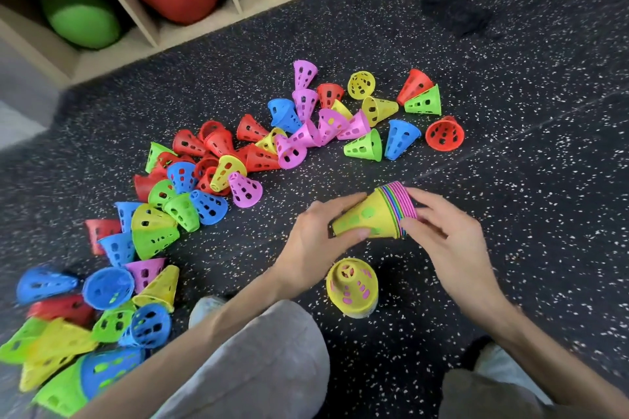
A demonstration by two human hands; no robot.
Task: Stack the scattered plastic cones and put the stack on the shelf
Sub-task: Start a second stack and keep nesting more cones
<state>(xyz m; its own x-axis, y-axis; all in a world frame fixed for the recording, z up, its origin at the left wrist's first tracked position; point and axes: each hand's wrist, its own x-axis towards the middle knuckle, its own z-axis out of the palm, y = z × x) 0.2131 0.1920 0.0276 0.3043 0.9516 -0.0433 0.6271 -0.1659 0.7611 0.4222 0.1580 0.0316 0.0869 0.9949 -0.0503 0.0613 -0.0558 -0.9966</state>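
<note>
Nested stack of cones (381, 214) held sideways above the floor (510, 112).
The narrow end is grasped by the left hand (316, 235), the rims pinched by the right hand (439, 231); rims are best squared before another cone is added.

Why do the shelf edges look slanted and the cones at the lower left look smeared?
In the head view, the wide-angle lens bends and tilts the shelf at the frame's top; the cones at the lower left are blurred, probably from head motion and edge softness. The stack between the left hand and right hand is fairly sharp. Lighting is soft, shadows faint, no strong glare.
</note>
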